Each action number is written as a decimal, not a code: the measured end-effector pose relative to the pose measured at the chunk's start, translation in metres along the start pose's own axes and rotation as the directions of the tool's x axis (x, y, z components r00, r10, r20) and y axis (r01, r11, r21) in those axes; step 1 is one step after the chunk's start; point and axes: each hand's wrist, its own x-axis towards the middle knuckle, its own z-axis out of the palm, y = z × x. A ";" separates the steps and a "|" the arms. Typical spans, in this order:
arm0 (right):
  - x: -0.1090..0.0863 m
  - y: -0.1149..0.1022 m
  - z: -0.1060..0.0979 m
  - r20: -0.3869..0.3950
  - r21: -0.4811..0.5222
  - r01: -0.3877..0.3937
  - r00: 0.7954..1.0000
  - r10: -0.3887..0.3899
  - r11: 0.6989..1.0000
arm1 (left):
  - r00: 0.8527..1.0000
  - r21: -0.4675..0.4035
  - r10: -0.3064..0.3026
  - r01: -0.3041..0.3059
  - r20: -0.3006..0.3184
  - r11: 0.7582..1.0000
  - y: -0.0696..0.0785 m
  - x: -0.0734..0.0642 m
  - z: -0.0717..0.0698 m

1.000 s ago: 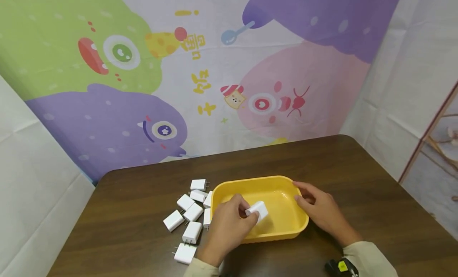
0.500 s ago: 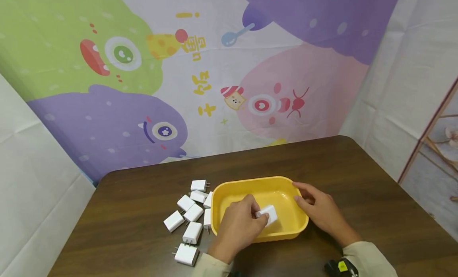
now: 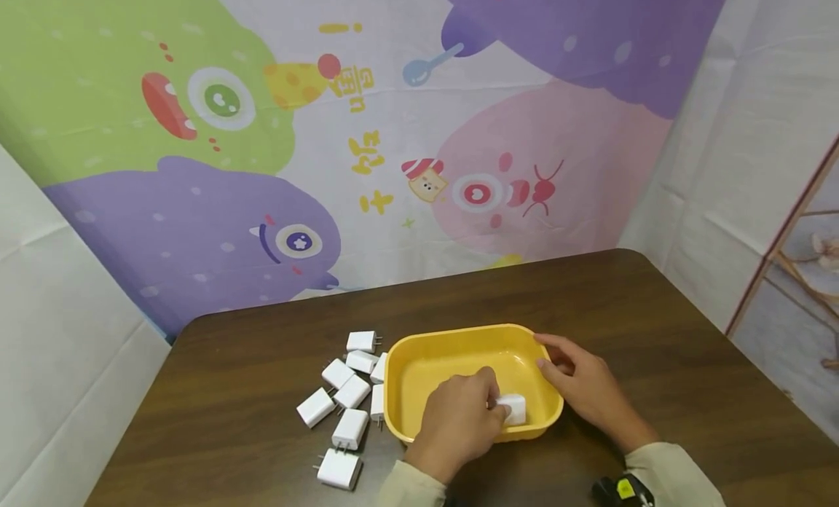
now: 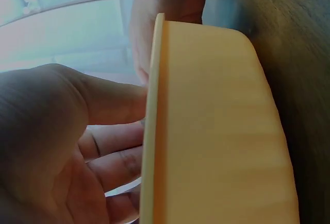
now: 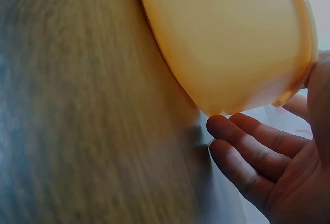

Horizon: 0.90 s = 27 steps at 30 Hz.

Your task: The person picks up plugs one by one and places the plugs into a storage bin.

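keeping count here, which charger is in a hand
The charger inside the tub, toward its right end, pinched by the left hand; the other visible chargers lie on the table, left of the tub.

The left hand [image 3: 462, 419] is now farther right and nearer, with its sleeve [image 3: 413, 486] shifted along, baring the near left corner of the yellow box [image 3: 473, 331]. The white charger [image 3: 515, 409] it pinches moves from about the box's middle toward the near right corner and looks less slanted.
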 end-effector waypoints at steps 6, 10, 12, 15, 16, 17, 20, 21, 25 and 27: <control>0.000 0.000 0.001 -0.003 0.003 0.001 1.000 -0.001 1.000 | 0.999 0.012 0.047 -0.047 -0.007 0.999 0.004 0.005 0.008; 0.000 -0.001 0.001 -0.013 0.007 0.005 1.000 -0.005 1.000 | 0.997 -0.040 0.069 -0.068 0.020 0.997 0.006 0.009 0.013; 0.000 -0.001 0.001 -0.012 0.013 0.009 1.000 -0.009 1.000 | 0.997 -0.038 0.072 -0.071 0.028 0.997 0.007 0.010 0.016; 0.000 -0.001 0.001 -0.009 0.028 0.008 1.000 -0.008 1.000 | 0.997 -0.017 0.067 -0.067 0.030 0.998 0.009 0.012 0.018; 0.000 -0.001 0.001 -0.009 0.031 0.008 1.000 -0.008 0.999 | 0.997 -0.012 0.066 -0.065 0.028 0.998 0.010 0.013 0.018; 0.000 -0.001 0.001 -0.008 0.033 0.008 1.000 -0.007 0.999 | 0.998 -0.007 0.063 -0.063 0.025 0.998 0.010 0.013 0.019; -0.001 -0.002 0.001 -0.009 0.035 0.004 1.000 -0.004 0.999 | 0.999 -0.006 0.047 -0.047 0.019 0.999 0.009 0.016 0.021; -0.001 -0.002 0.001 -0.008 0.033 0.005 1.000 -0.004 0.999 | 0.999 -0.004 0.040 -0.040 0.020 0.999 0.008 0.016 0.021; -0.001 -0.002 0.001 -0.008 0.036 0.002 1.000 -0.002 0.999 | 0.999 -0.011 -0.001 0.001 0.037 1.000 0.009 0.019 0.023; -0.001 -0.001 0.001 -0.010 0.041 0.002 1.000 -0.001 0.999 | 0.999 -0.009 -0.013 0.013 0.040 1.000 0.010 0.020 0.023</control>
